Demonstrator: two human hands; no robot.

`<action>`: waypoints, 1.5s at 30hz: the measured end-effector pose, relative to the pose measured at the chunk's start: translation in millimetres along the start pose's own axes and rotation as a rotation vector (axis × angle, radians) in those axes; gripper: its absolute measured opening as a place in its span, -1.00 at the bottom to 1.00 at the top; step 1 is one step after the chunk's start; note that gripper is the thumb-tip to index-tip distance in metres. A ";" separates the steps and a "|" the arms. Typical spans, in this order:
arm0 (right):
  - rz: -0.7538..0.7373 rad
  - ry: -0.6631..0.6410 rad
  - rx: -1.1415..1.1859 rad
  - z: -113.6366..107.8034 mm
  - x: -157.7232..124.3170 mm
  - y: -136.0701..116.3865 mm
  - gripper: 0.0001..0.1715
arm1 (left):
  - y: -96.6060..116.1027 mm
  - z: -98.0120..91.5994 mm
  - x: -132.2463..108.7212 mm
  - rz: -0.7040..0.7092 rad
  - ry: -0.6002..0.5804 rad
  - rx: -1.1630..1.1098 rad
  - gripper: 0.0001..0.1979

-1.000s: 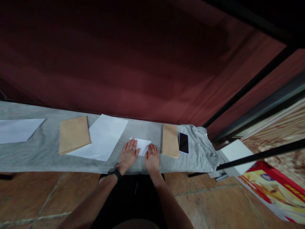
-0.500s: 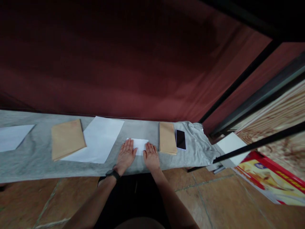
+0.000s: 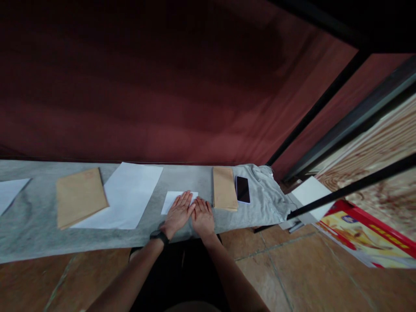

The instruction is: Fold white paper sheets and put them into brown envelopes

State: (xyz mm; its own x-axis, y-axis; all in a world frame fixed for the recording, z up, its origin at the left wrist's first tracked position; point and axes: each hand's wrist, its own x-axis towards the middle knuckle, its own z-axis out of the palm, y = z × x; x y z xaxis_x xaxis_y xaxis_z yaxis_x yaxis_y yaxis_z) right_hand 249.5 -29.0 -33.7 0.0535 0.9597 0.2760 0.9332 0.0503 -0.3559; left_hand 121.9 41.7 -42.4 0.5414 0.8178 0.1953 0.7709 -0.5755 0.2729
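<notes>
Left hand (image 3: pixel 177 216) lies flat on the small paper (image 3: pixel 168 202), right hand (image 3: pixel 203 220) at its edge, fingers (image 3: pixel 184 199) outstretched, gripping nothing; likely light, easily creased, best lifted by a corner.

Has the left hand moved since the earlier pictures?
Yes: the left hand has moved rightward over the small white paper, closer to the brown paper stack beside the phone.

Black wristwatch (image 3: pixel 160 236), dark legwear (image 3: pixel 177 277)
</notes>
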 end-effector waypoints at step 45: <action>0.190 -0.399 0.171 -13.7 124.5 -11.0 -0.78 | -21.3 -22.6 -45.3 -0.282 0.148 0.020 -0.32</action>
State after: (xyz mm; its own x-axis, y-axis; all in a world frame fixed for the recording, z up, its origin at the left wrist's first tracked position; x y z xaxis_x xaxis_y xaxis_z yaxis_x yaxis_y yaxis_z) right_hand 250.7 86.1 16.9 0.0455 0.9858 -0.1614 0.8464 -0.1238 -0.5180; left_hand 73.4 16.8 -35.8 0.2523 0.9348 0.2500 0.8907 -0.3253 0.3174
